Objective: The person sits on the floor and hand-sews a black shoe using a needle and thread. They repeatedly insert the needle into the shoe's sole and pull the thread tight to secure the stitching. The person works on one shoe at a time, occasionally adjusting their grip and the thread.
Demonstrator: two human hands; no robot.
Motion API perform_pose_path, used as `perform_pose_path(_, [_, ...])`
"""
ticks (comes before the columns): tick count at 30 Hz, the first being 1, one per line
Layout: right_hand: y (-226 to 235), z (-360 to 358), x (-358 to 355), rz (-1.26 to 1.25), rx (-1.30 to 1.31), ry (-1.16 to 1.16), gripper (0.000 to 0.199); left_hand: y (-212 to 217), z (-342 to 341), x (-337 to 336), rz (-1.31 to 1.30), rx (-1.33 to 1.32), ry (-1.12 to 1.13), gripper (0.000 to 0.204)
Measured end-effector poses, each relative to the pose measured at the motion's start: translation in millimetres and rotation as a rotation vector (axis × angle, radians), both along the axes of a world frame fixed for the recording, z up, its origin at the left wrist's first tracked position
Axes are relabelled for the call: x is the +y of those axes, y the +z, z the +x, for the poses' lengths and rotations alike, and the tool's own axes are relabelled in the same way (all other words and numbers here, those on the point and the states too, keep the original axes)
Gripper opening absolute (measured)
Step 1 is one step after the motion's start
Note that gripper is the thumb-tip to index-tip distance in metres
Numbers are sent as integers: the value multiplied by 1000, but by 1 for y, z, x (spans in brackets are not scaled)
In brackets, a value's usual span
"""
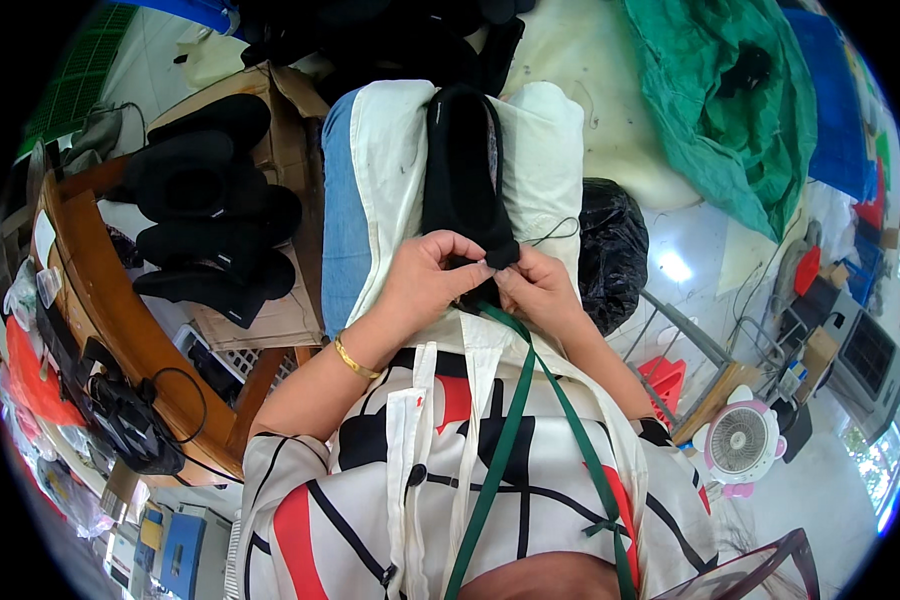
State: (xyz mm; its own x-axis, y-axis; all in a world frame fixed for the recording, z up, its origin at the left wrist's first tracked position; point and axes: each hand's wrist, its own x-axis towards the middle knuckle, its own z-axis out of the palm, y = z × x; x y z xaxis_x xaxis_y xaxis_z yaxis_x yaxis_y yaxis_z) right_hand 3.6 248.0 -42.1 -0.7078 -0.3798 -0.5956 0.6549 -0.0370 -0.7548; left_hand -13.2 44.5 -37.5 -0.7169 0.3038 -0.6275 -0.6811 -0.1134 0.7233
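Observation:
A black fabric shoe lies lengthwise on my lap, over a white apron, its opening facing up. My left hand pinches the shoe's near end with thumb and fingertips. Right beside it, my right hand has its thumb and fingers closed on the same end. Between the fingertips the shoe's edge is bunched, and anything smaller held there is too hidden to make out. A thin black thread curls over the apron just past my right hand.
Several black shoes are piled on a cardboard box at the left, by a curved wooden table. A black plastic bag stands right of my lap. Beyond are a green sack and a small fan.

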Motion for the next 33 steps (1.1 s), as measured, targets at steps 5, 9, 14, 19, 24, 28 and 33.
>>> perform_pose_path(5, [0, -2, -5, -10, 22, -26, 12, 5, -2, 0, -17, -27, -2, 18])
perform_pose_path(9, [-4, -2, 6, -10, 28, 38, 15, 9, -3, 0, 26, -67, 20, 18])
perform_pose_path(14, [-3, -5, 16, -84, -30, 84, 19, 9, -2, 0, 33, -50, 34, 18])
perform_pose_path(19, [-5, -7, 18, -102, -74, 101, 17, 12, -7, -2, 2, -59, -18, 17])
perform_pose_path(24, [-2, -3, 7, -76, -55, 34, 17, 10, -8, -5, 7, -89, -23, 17])
perform_pose_path(28, [1, -3, -3, -41, 10, 17, 31, 6, -6, -4, 24, -87, -23, 17])
perform_pose_path(33, [14, -19, -4, -160, -58, 60, 38, 6, -7, -5, 7, -87, -88, 19])
